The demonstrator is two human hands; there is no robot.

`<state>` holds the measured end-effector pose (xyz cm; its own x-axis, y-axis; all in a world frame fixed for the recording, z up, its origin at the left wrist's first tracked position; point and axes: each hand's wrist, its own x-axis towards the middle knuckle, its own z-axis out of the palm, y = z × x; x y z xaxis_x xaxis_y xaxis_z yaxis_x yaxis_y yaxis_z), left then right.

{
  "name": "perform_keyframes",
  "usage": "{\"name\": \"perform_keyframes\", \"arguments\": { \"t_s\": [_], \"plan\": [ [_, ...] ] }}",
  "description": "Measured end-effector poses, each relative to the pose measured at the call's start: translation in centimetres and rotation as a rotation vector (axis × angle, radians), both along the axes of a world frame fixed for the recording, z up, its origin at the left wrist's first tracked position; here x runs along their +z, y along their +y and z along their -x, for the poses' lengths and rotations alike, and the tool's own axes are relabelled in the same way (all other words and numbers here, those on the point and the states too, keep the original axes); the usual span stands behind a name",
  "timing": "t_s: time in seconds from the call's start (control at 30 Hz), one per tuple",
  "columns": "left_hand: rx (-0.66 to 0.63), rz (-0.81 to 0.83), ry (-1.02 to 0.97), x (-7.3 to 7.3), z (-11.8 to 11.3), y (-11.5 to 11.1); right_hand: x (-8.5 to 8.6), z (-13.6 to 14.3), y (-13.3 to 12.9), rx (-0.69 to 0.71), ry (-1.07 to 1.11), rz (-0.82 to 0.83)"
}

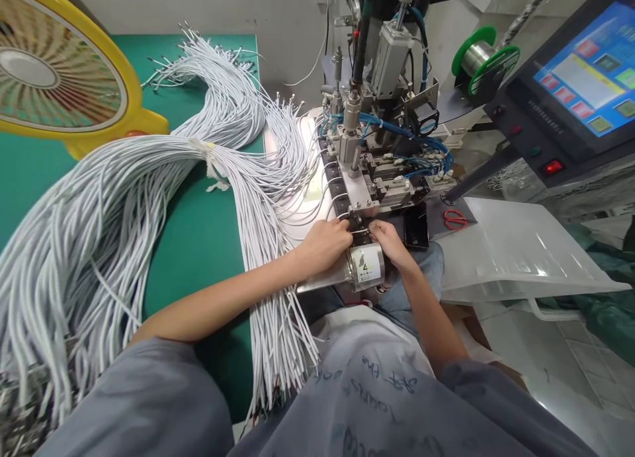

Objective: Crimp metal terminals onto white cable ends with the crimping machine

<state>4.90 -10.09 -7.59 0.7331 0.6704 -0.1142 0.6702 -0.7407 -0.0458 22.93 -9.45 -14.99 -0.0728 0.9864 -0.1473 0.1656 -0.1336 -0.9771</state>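
My left hand is closed on a white cable at the front of the soldering-type machine. Opposite it, my right hand pinches the small end of that cable; its fingertips hide the detail. Both hands sit close together over the machine's dark front track, just behind a silver cylinder with a white label. Several white cables lie side by side in the track beyond my left hand. A large bundle of white cables spreads to the left, tied with a pale strip.
A yellow fan stands on the green mat at the left. At the right are a wire spool, red-handled scissors, a lit touch screen and a translucent plastic tray. A small black bin adjoins my right hand.
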Motion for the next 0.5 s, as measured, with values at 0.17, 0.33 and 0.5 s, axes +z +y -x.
{"name": "perform_keyframes", "arguments": {
  "t_s": [0.17,0.33,0.5],
  "plan": [
    [0.099,-0.019,0.010,0.2,0.2,0.0,2.0,0.5,-3.6,-0.328,-0.216,-0.279],
    [0.221,-0.017,0.040,0.1,0.7,0.6,4.0,5.4,-9.5,0.134,-0.282,-0.391],
    [0.217,0.000,0.016,0.0,0.8,0.8,4.7,10.6,-10.8,0.596,-0.681,-0.238]
  ]
}}
